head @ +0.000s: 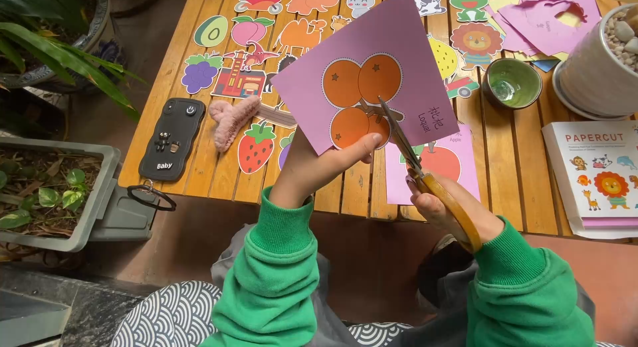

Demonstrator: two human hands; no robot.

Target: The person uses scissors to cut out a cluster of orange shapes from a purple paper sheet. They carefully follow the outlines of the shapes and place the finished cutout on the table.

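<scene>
Head view: both hands are seen from above, in green sleeves, over a slatted wooden table (512,167).
Right grip: the right hand (446,207) is closed through the yellow handles of a pair of scissors (425,174), whose blades are parted slightly and set into the sheet's lower edge.
Left grip: the left hand (319,169) is pinched shut on the purple paper sheet printed with three orange fruits (365,81), thumb on its front near the lower edge.
Sheet position: it is held tilted in the air above the table, not resting on it.
Progress: the blades have entered only beside the lowest fruit; the dashed outline around the three fruits is judged almost wholly uncut.
Done already: many cut-out figures (256,147) are laid out on the table.
Further out: a black phone (171,139), a green cup (512,83), a booklet (595,177).
</scene>
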